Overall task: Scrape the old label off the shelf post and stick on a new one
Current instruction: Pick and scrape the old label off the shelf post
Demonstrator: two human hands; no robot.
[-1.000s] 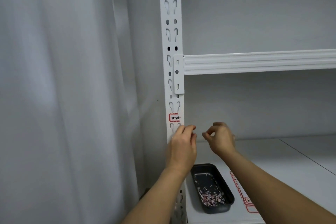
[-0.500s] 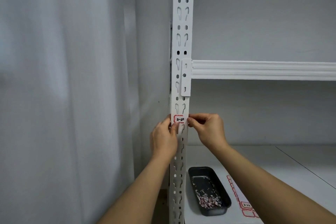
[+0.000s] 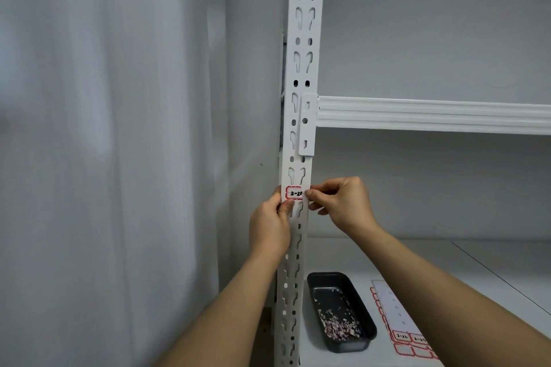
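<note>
A white slotted shelf post (image 3: 302, 68) runs up the middle of the view. A small label (image 3: 293, 193) with a red border and black handwriting sticks to its front. My left hand (image 3: 272, 225) wraps the post's left edge just below the label, thumb tip at the label's lower left corner. My right hand (image 3: 340, 202) has curled fingers, with thumb and forefinger tips pressed at the label's right edge. No scraper is in view.
A dark tray (image 3: 340, 311) holding several paper scraps lies on the lower shelf (image 3: 477, 271). To its right lies a sheet of red-bordered labels (image 3: 399, 322). A white beam (image 3: 432, 115) crosses above my hands. A grey curtain (image 3: 104, 158) hangs on the left.
Both hands rose from below the label to its level. My left hand took the post beside it and my right fingertips came onto its right edge. The view tilted up.
</note>
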